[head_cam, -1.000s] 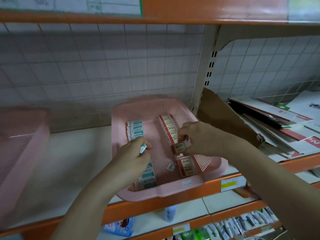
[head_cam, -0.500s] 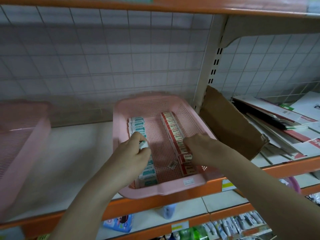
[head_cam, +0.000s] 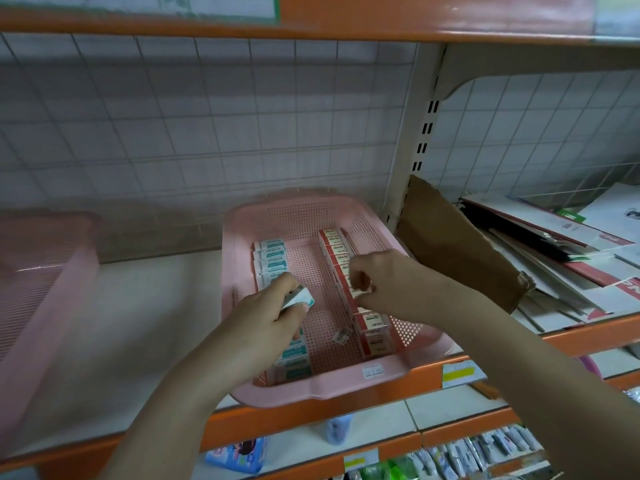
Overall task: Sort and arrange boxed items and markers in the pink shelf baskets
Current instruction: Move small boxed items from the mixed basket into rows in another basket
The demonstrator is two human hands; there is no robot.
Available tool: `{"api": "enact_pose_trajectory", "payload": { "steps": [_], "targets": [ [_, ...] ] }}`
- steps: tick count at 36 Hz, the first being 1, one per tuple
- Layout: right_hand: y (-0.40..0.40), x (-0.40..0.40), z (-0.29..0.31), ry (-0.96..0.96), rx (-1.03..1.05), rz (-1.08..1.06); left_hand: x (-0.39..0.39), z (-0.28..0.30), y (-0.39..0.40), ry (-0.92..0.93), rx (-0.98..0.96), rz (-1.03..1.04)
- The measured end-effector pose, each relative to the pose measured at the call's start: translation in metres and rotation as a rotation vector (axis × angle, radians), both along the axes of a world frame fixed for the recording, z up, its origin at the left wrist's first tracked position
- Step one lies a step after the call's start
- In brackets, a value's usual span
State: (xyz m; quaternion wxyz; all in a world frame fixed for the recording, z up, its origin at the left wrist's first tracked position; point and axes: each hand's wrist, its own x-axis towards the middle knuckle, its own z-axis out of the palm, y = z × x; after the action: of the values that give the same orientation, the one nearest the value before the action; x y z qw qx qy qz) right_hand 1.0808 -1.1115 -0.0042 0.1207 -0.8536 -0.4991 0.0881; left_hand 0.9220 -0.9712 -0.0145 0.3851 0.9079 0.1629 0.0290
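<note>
Your left hand (head_cam: 266, 313) holds a teal-and-white box (head_cam: 299, 300) pinched between thumb and fingers, just above the teal row (head_cam: 273, 261) along the left wall of the pink basket (head_cam: 322, 389). Your right hand (head_cam: 384, 285) sits over the red row (head_cam: 349, 271) on the right side, fingers curled down onto a red box mid-row; it looks like a pinch grip on that box, but the box is mostly hidden. The basket sits on the shelf (head_cam: 104, 323) with its front lip past the orange edge. Likely risks: both rows stand on edge, so pushing one box in hard could topple its neighbours domino-style; tugging the red box sideways may drag the basket further off the shelf edge. A small loose tag (head_cam: 341, 336) lies on the basket floor between the rows and could get trapped under a box. Second pink basket (head_cam: 41, 271) at far left, blurred, contents can't be told. Cardboard and folders (head_cam: 519, 258) stacked to the right.
</note>
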Motion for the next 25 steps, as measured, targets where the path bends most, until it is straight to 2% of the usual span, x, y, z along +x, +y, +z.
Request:
{"api": "enact_pose_trajectory", "payload": {
  "steps": [5,10,13,20,25],
  "targets": [
    [0.011,-0.020,0.012,0.315,0.190,0.112,0.002,0.003,-0.003,-0.001,-0.013,0.019],
    [0.017,-0.024,0.007,0.425,0.281,0.124,0.000,0.001,0.000,0.007,-0.044,0.024],
    [0.022,-0.025,0.004,0.410,0.302,0.177,0.000,-0.001,0.004,0.004,-0.036,0.015],
    [0.033,-0.030,0.002,0.195,0.353,0.296,0.000,-0.002,0.008,-0.014,-0.067,0.046],
    [0.035,-0.027,0.003,0.185,0.376,0.283,-0.003,-0.001,0.014,-0.059,-0.088,0.100]
  ]
}}
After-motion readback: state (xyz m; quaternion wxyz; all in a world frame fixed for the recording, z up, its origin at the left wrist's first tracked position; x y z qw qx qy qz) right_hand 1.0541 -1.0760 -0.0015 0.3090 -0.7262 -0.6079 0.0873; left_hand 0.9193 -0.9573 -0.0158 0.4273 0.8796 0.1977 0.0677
